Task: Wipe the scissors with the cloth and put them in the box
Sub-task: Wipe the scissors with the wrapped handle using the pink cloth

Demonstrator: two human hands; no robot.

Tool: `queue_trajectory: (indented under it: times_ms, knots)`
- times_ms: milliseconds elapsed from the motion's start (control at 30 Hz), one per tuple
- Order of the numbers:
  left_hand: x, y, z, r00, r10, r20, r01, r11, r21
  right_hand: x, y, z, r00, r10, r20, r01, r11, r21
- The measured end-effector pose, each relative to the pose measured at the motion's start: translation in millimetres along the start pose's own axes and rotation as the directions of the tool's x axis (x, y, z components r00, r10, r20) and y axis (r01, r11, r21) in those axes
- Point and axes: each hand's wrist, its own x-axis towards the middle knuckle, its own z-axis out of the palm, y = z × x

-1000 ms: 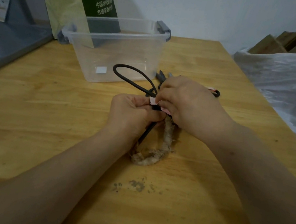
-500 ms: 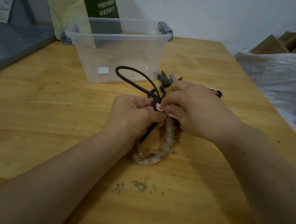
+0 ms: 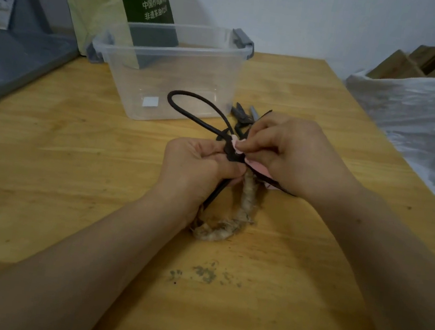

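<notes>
Black iron scissors with a large bare loop and a second loop wrapped in pale twine are held just above the wooden table. My left hand grips them around the middle, near the pivot. My right hand pinches a small pink cloth against the metal right next to the left hand's fingers. The blades are mostly hidden under my hands. The clear plastic box with grey clips stands open behind the scissors, touching nothing I hold.
More dark metal tools lie on the table between the box and my right hand. A green carton and a yellowish bag stand behind the box. A grey tray lies at left; plastic-covered goods border the right edge.
My right hand has slid the pink cloth a little along the scissors, towards the pivot. My left hand keeps the same grip.
</notes>
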Motion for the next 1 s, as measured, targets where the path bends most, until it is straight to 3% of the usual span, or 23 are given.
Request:
queue_trajectory:
  times_ms: [100,233,333,533,600,700,767,867,1000]
  knots:
    - [0.8,0.0,0.2,1.000,-0.015,-0.003,0.015,1.000,-0.007,1.6,8.5,-2.1,0.989,0.140,0.043,-0.136,0.988,-0.068]
    - [2.8,1.3,-0.9,1.000,-0.015,0.008,0.015,1.000,-0.009,-1.7,5.2,-2.9,0.994,0.044,-0.102,-0.040,0.999,0.033]
    - [2.8,-0.1,-2.6,1.000,-0.011,0.005,0.011,1.000,0.017,-2.7,0.9,-0.7,0.998,-0.060,-0.015,0.061,0.996,0.059]
    - [-0.7,2.5,0.6,1.000,0.007,0.029,-0.007,1.000,-0.013,2.5,17.0,1.6,0.995,0.090,-0.038,-0.092,0.994,-0.059]
    - [-0.9,3.1,0.4,0.999,0.017,0.032,-0.016,1.000,-0.024,0.5,16.3,-0.3,0.989,0.100,-0.110,-0.098,0.995,0.021]
    - [1.7,2.5,-1.7,1.000,0.014,0.009,-0.014,0.999,-0.029,-4.8,8.0,-8.2,0.971,0.132,-0.197,-0.072,0.956,0.286]
    - [2.2,1.7,-1.9,1.000,0.017,0.011,-0.016,1.000,-0.023,-6.1,4.5,-8.6,0.981,0.116,-0.156,-0.056,0.937,0.345]
    - [1.6,1.1,0.0,0.999,0.033,0.020,-0.032,0.999,-0.025,-5.7,1.0,-0.8,0.996,0.060,-0.066,-0.038,0.953,0.300]
    - [0.7,0.9,-0.6,1.000,0.014,0.019,-0.014,1.000,-0.019,0.2,2.4,-1.7,0.995,0.099,-0.032,-0.090,0.973,0.215]
